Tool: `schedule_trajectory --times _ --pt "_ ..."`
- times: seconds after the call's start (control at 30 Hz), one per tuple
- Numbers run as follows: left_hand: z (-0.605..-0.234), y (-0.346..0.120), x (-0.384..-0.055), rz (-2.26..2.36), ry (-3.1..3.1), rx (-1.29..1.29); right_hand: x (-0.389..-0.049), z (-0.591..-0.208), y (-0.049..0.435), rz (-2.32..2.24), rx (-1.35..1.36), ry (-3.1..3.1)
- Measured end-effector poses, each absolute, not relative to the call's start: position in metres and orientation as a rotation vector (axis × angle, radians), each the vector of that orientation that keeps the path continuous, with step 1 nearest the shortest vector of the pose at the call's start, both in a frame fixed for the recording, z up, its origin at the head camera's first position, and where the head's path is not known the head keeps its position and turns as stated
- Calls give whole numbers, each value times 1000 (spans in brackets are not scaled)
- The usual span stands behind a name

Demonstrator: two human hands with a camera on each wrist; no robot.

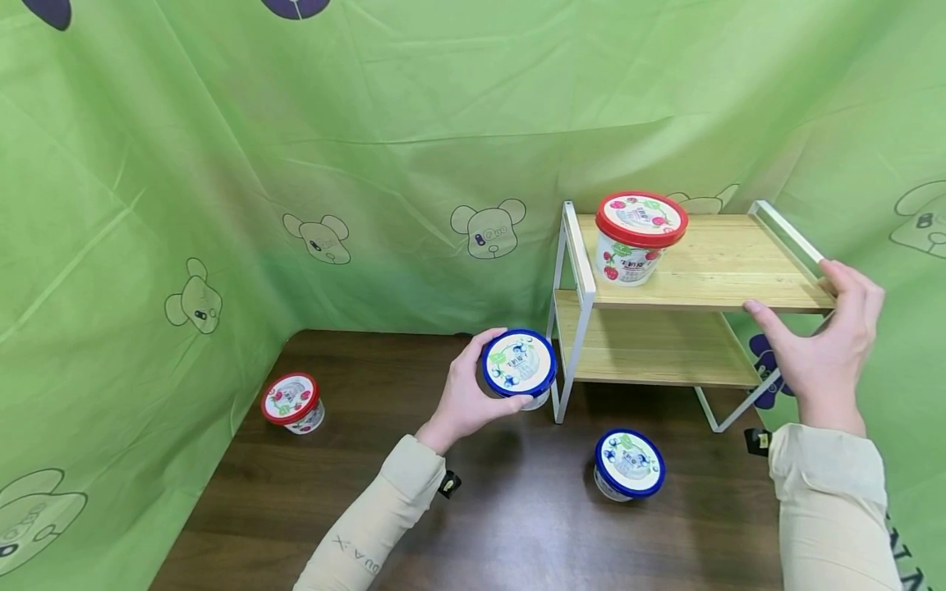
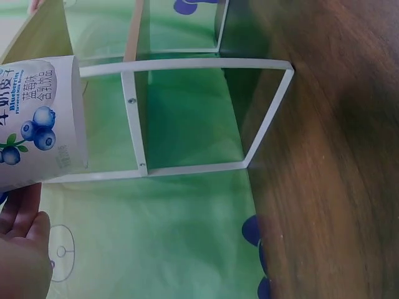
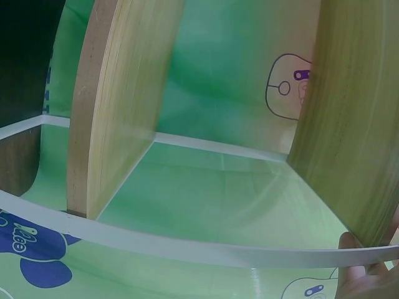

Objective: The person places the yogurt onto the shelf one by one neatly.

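My left hand grips a white tub with a blue lid, thumb at the near side and fingers at the far left. It is held in front of the left legs of a two-tier shelf rack with wooden boards and a white frame. Blueberries are printed on the tub's side in the left wrist view. My right hand holds the rack's front right corner, thumb at the upper board's front edge and fingers over the side rail. Fingertips appear by that rail in the right wrist view.
A red-lidded tub stands on the left part of the upper board. Another blue-lidded tub is on the dark wooden table before the rack. Far left sits a smaller-looking red-lidded tub. Green cloth hangs around the table.
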State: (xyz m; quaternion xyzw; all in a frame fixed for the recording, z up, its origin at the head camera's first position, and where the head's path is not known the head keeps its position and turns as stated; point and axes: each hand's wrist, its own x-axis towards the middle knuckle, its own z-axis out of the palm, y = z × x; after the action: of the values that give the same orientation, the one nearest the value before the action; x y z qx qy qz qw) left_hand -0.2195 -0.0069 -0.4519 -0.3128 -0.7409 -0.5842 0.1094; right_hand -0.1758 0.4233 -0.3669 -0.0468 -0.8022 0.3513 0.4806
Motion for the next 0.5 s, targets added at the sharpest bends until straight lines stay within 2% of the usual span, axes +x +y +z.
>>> schedule_trajectory --times 0.5 --pt "-450 0 -213 -1755 -2163 -969 -176 -366 422 867 -114 -1944"
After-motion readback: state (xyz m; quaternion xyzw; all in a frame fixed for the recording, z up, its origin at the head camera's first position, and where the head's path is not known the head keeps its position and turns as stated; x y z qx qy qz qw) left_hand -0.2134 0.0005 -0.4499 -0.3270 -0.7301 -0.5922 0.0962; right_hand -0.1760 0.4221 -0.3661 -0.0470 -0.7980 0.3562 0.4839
